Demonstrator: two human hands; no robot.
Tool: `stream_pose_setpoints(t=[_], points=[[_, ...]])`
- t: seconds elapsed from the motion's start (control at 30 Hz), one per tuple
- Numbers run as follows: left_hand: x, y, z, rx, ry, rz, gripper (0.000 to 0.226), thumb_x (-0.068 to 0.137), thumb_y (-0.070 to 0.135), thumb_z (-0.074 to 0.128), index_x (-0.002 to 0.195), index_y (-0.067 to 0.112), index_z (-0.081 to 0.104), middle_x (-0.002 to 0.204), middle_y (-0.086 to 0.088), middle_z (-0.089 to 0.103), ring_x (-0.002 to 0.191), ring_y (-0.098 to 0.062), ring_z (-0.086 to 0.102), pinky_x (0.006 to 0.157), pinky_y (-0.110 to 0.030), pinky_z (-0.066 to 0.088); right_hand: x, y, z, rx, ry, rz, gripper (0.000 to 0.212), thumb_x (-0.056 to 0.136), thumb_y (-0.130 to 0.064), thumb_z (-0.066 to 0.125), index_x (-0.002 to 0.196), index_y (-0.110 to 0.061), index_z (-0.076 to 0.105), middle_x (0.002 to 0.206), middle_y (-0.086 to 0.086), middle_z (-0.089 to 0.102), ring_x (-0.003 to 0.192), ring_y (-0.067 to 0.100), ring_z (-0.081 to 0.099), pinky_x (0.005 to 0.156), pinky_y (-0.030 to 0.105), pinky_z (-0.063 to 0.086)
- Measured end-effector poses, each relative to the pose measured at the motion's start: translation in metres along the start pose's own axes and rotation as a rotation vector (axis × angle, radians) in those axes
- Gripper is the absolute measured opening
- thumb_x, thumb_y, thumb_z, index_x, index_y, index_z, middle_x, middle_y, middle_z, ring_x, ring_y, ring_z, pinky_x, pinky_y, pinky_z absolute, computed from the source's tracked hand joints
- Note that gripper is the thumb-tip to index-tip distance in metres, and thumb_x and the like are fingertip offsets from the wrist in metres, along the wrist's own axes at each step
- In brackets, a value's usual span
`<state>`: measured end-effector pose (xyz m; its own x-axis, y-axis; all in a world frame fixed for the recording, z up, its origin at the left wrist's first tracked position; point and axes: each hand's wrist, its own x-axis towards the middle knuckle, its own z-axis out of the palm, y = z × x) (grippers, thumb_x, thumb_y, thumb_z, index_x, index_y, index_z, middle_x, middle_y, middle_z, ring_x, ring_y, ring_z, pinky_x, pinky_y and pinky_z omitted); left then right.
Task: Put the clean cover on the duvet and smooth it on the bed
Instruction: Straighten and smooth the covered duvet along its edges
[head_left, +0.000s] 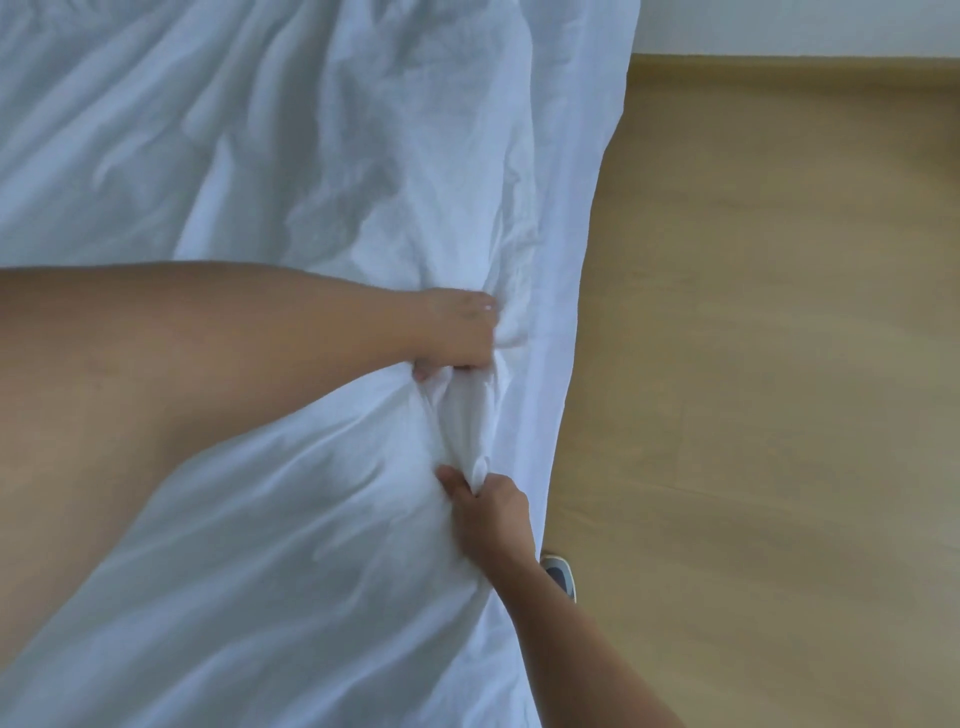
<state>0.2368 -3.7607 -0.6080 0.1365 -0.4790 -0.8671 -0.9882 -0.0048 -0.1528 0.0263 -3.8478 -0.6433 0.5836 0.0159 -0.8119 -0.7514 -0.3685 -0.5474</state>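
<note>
A white duvet cover (291, 156) lies crumpled over the bed and fills the left two thirds of the view, its right edge hanging down towards the floor. My left hand (457, 332) grips a bunch of the cover near that right edge, fingers curled into the cloth. Just below it, my right hand (488, 509) pinches a bunched fold of the same cover between thumb and fingers. A ridge of gathered fabric runs between the two hands. The duvet itself cannot be told apart from the cover.
A light wooden floor (779, 364) runs along the right side of the bed. A foot in a slipper (561, 574) stands on it beside the hanging edge. A white wall base (805, 26) shows at the top right.
</note>
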Motion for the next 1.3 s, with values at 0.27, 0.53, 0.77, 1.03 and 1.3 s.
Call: stream_pose_setpoints(t=[0.27, 0.53, 0.77, 1.03, 1.3], points=[[-0.036, -0.033, -0.027, 0.112, 0.593, 0.087, 0.018, 0.079, 0.006, 0.057, 0.088, 0.02, 0.055, 0.086, 0.001, 0.058, 0.079, -0.025, 0.058, 0.08, -0.035, 0.04, -0.023, -0.004, -0.005, 0.106, 0.184, -0.043, 0.056, 0.088, -0.071, 0.055, 0.072, -0.017, 0.049, 0.075, -0.001, 0.058, 0.074, 0.019, 0.058, 0.064, 0.03, 0.043], [-0.015, 0.058, 0.049, -0.56, 0.954, -1.023, 0.061, 0.079, 0.062, 0.07, 0.126, 0.024, 0.061, 0.147, -0.016, 0.042, 0.123, -0.04, 0.049, 0.103, -0.055, 0.034, -0.009, -0.034, 0.0, 0.08, 0.156, -0.14, 0.07, 0.076, -0.074, 0.066, 0.114, -0.017, 0.053, 0.116, 0.004, 0.066, 0.113, 0.027, 0.059, 0.09, 0.035, 0.047], [-0.021, 0.062, 0.061, -1.388, 0.502, -1.209, 0.12, 0.059, 0.1, 0.042, 0.157, 0.043, 0.004, 0.169, 0.003, 0.002, 0.153, -0.034, 0.005, 0.117, -0.068, 0.01, 0.005, -0.01, -0.021, 0.084, 0.402, -0.171, 0.034, 0.1, -0.04, 0.058, 0.084, -0.01, 0.061, 0.069, -0.01, 0.057, 0.086, 0.033, 0.064, 0.067, 0.029, 0.036], [0.019, 0.072, 0.066, -1.272, 0.392, -1.089, 0.094, 0.075, 0.096, 0.016, 0.155, 0.05, -0.004, 0.166, 0.005, -0.018, 0.153, -0.033, -0.013, 0.111, -0.076, -0.005, 0.025, -0.045, -0.003, 0.056, 0.075, 0.029, 0.083, 0.061, -0.076, 0.078, 0.11, -0.012, 0.059, 0.105, -0.001, 0.067, 0.102, 0.02, 0.064, 0.093, 0.039, 0.054], [-0.024, 0.073, 0.111, -1.256, 0.684, -1.385, 0.093, 0.076, 0.087, 0.036, 0.152, 0.033, 0.037, 0.163, -0.014, 0.024, 0.146, -0.039, 0.025, 0.118, -0.056, 0.017, 0.002, -0.013, -0.012, 0.1, 0.326, -0.081, 0.041, 0.084, -0.046, 0.075, 0.069, -0.01, 0.063, 0.06, -0.001, 0.062, 0.062, 0.021, 0.062, 0.056, 0.026, 0.05]])
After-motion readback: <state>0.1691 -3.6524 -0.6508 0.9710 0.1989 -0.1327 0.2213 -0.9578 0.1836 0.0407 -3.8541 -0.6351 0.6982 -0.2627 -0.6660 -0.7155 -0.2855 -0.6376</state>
